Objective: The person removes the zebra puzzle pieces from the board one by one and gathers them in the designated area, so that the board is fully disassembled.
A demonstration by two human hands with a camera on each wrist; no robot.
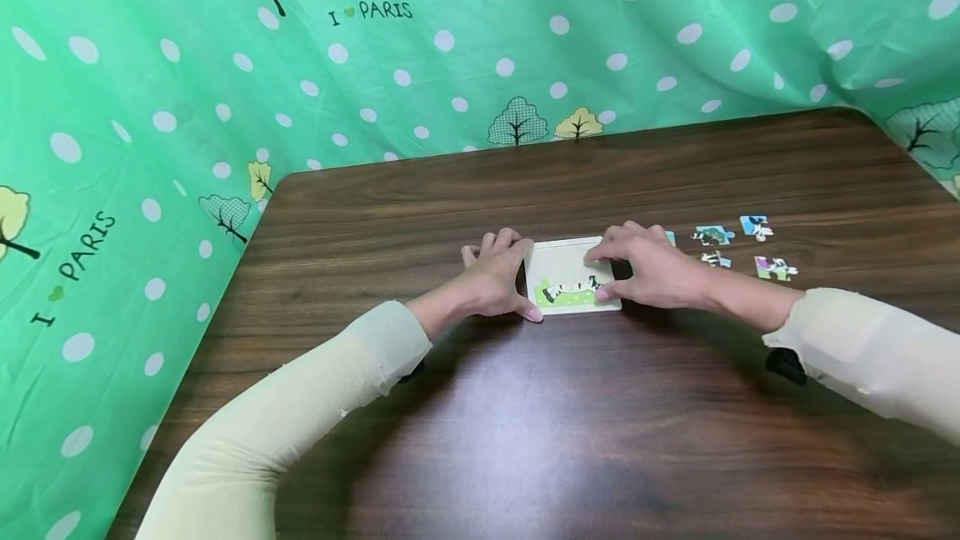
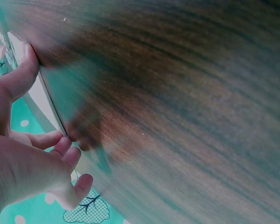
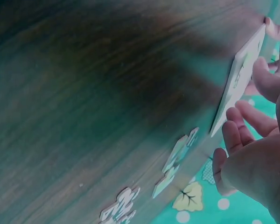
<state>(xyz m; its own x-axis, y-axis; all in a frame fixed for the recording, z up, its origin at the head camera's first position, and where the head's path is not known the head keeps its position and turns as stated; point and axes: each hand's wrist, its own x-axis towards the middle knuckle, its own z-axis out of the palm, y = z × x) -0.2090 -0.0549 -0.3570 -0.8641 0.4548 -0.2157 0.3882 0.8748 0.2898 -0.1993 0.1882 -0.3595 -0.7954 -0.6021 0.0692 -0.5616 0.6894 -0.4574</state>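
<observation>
A small white puzzle board (image 1: 558, 258) lies flat on the table. Along its near side, fitted pieces (image 1: 568, 297) show part of a black-and-white animal on green. My left hand (image 1: 495, 277) grips the board's left side, thumb at the near corner and index finger at the far one; its other fingers (image 2: 71, 157) bend loosely beyond the edge. Over the right side is my right hand (image 1: 652, 269), thumb on the right end of the fitted pieces and index finger reaching over the bare part. The right hand covers the far right corner in the head view.
Several loose jigsaw pieces (image 1: 712, 235) lie on the table to the right, beyond my right forearm, one partly hidden behind the hand. The dark wood table (image 1: 420, 223) ends at a green dotted curtain (image 1: 450, 40) at the back and left.
</observation>
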